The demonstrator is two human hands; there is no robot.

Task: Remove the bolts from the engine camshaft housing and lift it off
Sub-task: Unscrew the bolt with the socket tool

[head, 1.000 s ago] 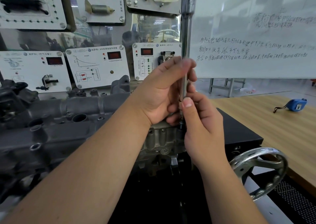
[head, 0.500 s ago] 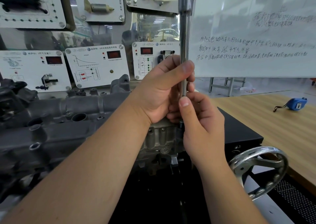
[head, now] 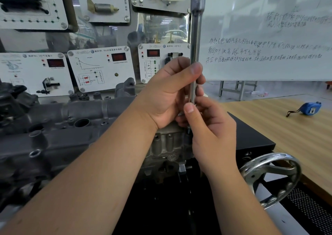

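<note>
dark cast metal fills the left and centre of the frame: the camshaft housing [head: 59, 127] lies across the engine, its round ports facing up, running from the left edge toward the middle, where the lighter engine end [head: 168, 145] shows below the hands. a long steel extension bar [head: 195, 42] stands upright in the centre of the frame, its wider socket end near the top edge and its lower end dropping onto the right end of the housing; what it meets there is hidden by fingers. the left hand [head: 170, 94] is wrapped around the middle of the bar, fingers curled over it. the right hand [head: 212, 130] sits just below, thumb and fingertips pinching the bar's lower part, touching the left hand. at lower right a shiny metal handwheel [head: 273, 177] sticks out from the black stand [head: 251, 138]. a wooden table [head: 287, 136] takes up the right side, with a blue tape measure [head: 310, 108] lying on it, well apart from the hands. a whiteboard [head: 269, 37] with handwriting fills the upper right, and white sensor display panels [head: 100, 69] line the upper left behind the engine.
</note>
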